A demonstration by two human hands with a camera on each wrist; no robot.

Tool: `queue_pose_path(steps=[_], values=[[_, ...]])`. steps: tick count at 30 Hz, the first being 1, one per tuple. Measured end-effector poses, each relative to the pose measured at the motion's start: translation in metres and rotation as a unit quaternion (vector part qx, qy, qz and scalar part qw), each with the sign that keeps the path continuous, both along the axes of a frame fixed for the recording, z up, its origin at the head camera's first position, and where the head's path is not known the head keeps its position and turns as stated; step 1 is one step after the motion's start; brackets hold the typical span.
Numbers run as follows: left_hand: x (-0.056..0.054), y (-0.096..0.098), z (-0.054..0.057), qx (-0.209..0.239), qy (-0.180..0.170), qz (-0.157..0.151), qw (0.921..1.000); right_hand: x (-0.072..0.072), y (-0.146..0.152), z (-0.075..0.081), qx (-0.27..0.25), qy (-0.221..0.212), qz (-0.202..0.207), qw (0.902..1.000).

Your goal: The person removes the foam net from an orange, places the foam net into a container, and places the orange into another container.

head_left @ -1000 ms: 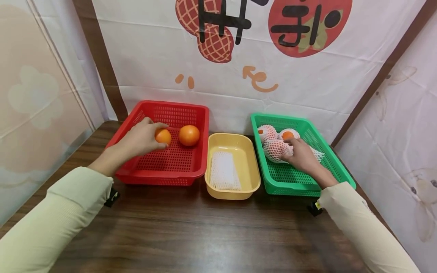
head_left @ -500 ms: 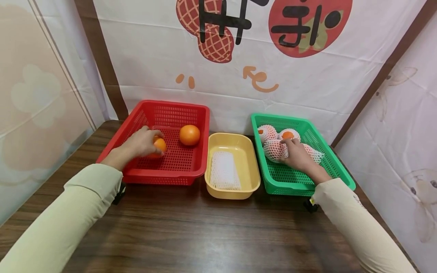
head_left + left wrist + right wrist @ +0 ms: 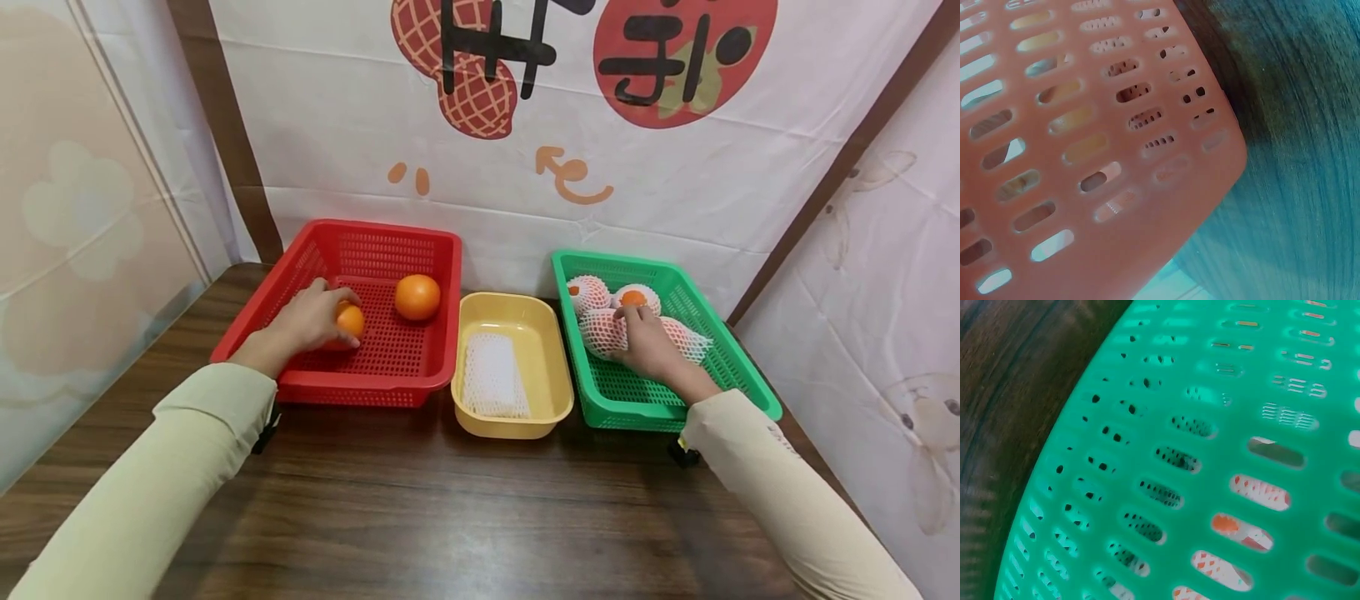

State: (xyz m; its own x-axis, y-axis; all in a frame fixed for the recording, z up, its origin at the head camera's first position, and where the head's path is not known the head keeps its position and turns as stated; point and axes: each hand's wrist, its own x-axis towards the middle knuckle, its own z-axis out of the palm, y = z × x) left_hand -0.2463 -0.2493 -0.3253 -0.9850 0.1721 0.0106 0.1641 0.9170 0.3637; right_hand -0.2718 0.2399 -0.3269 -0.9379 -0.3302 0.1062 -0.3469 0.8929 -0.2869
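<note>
In the head view my left hand (image 3: 303, 318) is inside the red basket (image 3: 390, 382), its fingers and thumb curved round an orange (image 3: 351, 320) near the basket floor. A second orange (image 3: 417, 297) lies to the right of it. Over in the green basket (image 3: 675, 414), my right hand (image 3: 651, 346) grips the right side of a foam-netted orange (image 3: 600, 332). Behind that lie two more netted oranges, one at the left (image 3: 589, 294) and one at the right (image 3: 637, 297). Another netted fruit (image 3: 684, 339) shows right of the hand. Both wrist views show mostly basket walls; the hands are hidden there.
Between the two baskets stands a yellow tray (image 3: 546, 367) with flat white foam nets (image 3: 492, 375) in it. The wooden table (image 3: 465, 517) extends in front. A printed cloth (image 3: 510, 192) hangs close behind the baskets.
My left hand has moved slightly left and lower with the orange. My right hand has shifted a little left, onto the front netted orange. Over the last half second both hands have hardly moved.
</note>
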Motion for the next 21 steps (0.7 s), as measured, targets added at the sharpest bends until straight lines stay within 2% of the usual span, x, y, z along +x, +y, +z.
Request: queue_pose_path(steps=[7,14,21], values=[[-0.0008,0.0047,0.0002,0.003,-0.004,0.017,0.9998,-0.0003,0.0037,-0.0014,-0.014,0.006,-0.006,0.9999],[-0.0012,0.0077,0.0018,0.012,-0.013,0.006,0.9998,-0.0012,0.0049,-0.0017,0.005,0.026,-0.017,0.9995],[0.0011,0.0081,0.0011,0.007,-0.021,0.005,0.9998,-0.0028,0.0011,-0.0082,-0.015,0.007,-0.013,0.9998]])
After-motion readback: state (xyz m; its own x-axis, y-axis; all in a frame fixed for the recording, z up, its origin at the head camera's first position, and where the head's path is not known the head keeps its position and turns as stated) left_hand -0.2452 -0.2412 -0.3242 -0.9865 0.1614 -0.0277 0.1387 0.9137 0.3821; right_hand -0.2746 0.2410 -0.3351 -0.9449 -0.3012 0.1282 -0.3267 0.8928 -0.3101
